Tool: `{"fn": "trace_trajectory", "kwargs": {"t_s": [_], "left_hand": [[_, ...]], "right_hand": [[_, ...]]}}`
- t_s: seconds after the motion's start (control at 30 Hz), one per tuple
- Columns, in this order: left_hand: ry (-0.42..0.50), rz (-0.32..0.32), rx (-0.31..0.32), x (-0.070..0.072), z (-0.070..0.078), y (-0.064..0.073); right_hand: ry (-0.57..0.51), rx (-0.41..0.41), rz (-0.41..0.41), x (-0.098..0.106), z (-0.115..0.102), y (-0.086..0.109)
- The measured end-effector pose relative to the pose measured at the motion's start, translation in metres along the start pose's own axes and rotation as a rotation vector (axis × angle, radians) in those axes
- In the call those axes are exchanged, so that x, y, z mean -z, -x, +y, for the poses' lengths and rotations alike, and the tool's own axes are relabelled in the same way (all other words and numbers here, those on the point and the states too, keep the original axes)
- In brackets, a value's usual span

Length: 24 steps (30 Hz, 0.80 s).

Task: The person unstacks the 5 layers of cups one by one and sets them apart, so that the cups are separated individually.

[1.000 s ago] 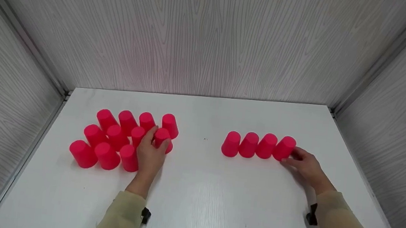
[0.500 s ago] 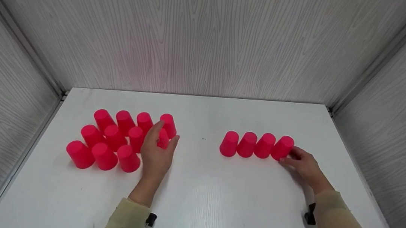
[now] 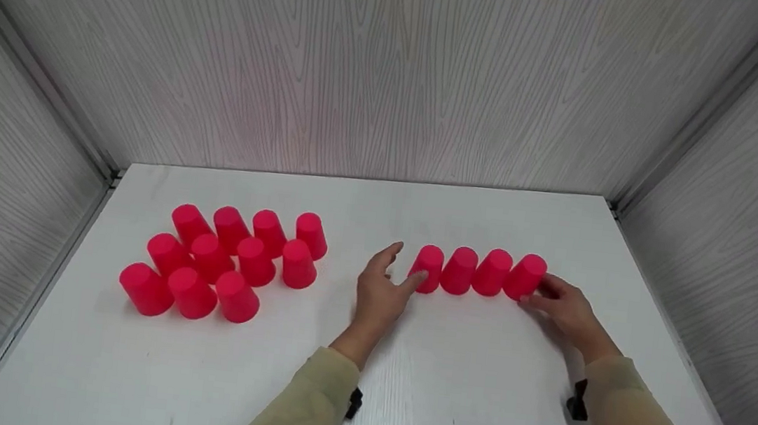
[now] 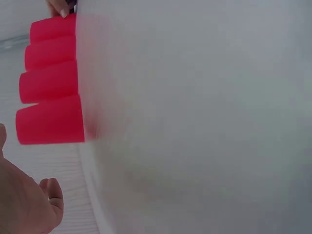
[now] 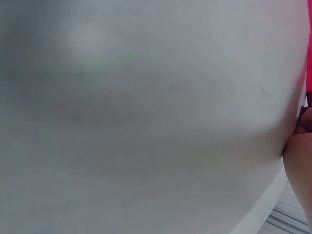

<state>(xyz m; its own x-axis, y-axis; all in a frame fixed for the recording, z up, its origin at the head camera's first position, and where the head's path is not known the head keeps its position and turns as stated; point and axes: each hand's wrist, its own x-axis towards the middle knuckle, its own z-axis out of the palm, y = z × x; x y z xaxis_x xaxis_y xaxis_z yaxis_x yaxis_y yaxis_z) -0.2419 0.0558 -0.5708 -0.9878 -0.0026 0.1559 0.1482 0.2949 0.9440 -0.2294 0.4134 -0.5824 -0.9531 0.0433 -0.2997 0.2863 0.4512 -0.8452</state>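
Note:
Four-sided contact aside, a row of several upside-down pinkish-red plastic cups (image 3: 459,272) stands on the right half of the white table. My left hand (image 3: 381,296) is just left of this row, fingers and thumb spread, holding nothing. Its thumb overlaps the leftmost cup (image 3: 427,263) in the head view; in the left wrist view a gap shows between the hand (image 4: 27,200) and that cup (image 4: 51,122). At the row's other end, my right hand (image 3: 571,316) holds the lower side of the rightmost cup (image 3: 526,276), thumb in front and fingers behind.
On the left, more upside-down cups (image 3: 211,258) stand in three staggered rows. Grey wood-grain panels (image 3: 393,73) enclose the back and both sides of the white table (image 3: 445,388).
My left hand has let go of a cup at the right end of the left group's middle row and moved right to the other row. The right hand has stayed put.

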Motion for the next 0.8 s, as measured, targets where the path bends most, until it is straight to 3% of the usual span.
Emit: {"fn": "trace_trajectory", "kwargs": {"t_s": [0.2, 0.4, 0.6, 0.8], "left_hand": [[-0.004, -0.009, 0.072, -0.027, 0.003, -0.002], [0.001, -0.017, 0.12, -0.038, 0.007, -0.003], [0.024, 0.006, 0.117, -0.032, 0.005, 0.0], [0.098, 0.066, 0.133, -0.006, 0.001, 0.013]], "right_hand": [[-0.014, -0.004, 0.001, 0.0, 0.0, 0.001], [-0.009, 0.006, -0.006, -0.001, -0.001, 0.001], [-0.011, 0.003, -0.002, -0.001, 0.0, 0.001], [-0.034, 0.01, -0.003, 0.0, 0.007, -0.002]]}}
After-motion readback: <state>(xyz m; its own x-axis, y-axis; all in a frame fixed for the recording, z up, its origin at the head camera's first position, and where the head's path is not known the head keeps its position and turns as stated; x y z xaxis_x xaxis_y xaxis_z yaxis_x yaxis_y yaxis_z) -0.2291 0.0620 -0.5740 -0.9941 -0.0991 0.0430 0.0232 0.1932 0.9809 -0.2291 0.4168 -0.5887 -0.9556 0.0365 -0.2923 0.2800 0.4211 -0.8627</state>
